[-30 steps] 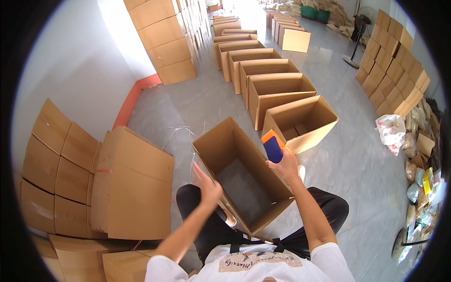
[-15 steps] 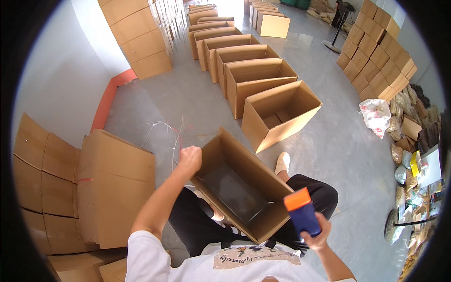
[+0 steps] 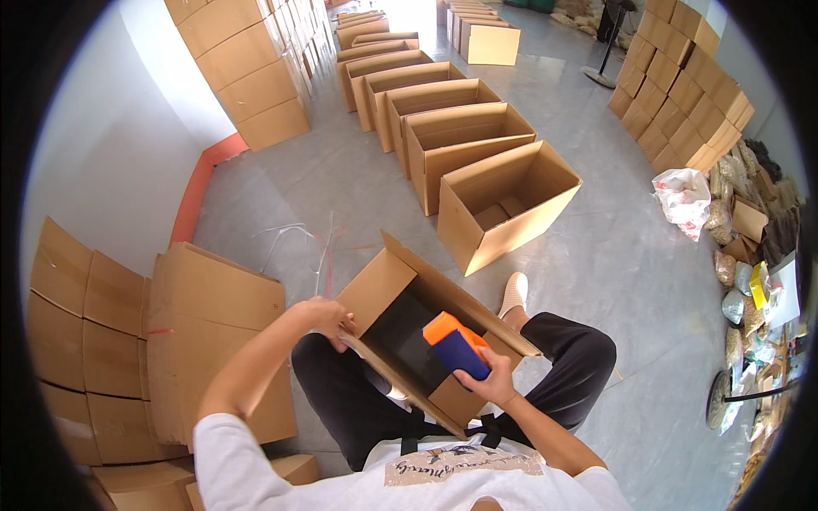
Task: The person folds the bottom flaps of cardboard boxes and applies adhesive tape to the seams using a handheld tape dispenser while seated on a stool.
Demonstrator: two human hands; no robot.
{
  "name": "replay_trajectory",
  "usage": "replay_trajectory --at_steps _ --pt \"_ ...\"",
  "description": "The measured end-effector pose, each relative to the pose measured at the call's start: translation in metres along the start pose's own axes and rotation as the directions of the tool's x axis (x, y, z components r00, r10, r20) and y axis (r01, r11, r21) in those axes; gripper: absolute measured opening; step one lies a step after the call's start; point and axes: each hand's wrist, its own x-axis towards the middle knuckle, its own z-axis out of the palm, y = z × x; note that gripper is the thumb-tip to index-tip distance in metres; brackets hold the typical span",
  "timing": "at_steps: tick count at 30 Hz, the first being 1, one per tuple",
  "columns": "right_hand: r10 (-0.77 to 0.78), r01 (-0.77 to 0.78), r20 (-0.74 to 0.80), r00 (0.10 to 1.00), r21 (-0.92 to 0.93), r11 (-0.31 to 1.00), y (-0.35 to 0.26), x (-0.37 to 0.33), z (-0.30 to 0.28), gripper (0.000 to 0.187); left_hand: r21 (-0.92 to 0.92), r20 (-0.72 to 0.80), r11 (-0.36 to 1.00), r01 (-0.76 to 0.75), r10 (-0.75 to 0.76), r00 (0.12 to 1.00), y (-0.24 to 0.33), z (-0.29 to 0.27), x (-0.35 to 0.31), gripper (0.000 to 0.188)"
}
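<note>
Between my legs is a cardboard box [image 3: 400, 375], its near long flap raised and its short end flaps turned inward. Dark grey shows in the middle between those flaps. My left hand [image 3: 328, 320] is closed on the box's left corner, gripping the edge of the near long flap. Over the opening, my right hand [image 3: 487, 379] is wrapped around a blue-and-orange block-shaped tool [image 3: 457, 347], its orange end pointing up and left. How the tool works is not visible.
A row of open cardboard boxes [image 3: 509, 198] runs away ahead. Stacked cartons [image 3: 217, 341] stand at the left, more cartons [image 3: 682, 81] at the far right. Clear bags [image 3: 734, 307] line the right wall beside a white plastic bag [image 3: 682, 198]. Loose straps [image 3: 319, 247] lie on the floor.
My right hand has carried the blue-and-orange tool left, over the box. My left hand has shifted down and left along the box, whose short end flaps now lie inward.
</note>
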Motion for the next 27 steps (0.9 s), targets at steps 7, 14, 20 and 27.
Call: replay_trajectory --at_steps 7,14,20,27 --pt "0.111 0.057 -0.548 0.829 0.281 0.958 -0.045 0.069 -0.059 0.049 0.009 -0.23 0.98 0.199 -0.192 0.954 0.016 -0.039 0.058 0.096" --pt "0.65 -0.018 -0.527 0.548 0.769 0.639 0.02 0.054 -0.009 0.045 -0.685 -0.593 0.727 0.053 -0.598 0.54 -0.006 0.062 0.093 0.117" --pt "0.363 -0.191 -0.4 0.842 0.408 0.893 -0.002 0.015 0.026 0.032 -0.794 -0.504 0.606 0.048 -0.701 0.504 0.014 0.057 0.089 0.099" --pt "0.381 -0.238 -0.33 0.864 0.4 0.885 -0.004 0.022 0.014 0.035 -0.878 -0.466 0.474 -0.061 -0.821 0.331 0.025 0.053 0.09 0.069"
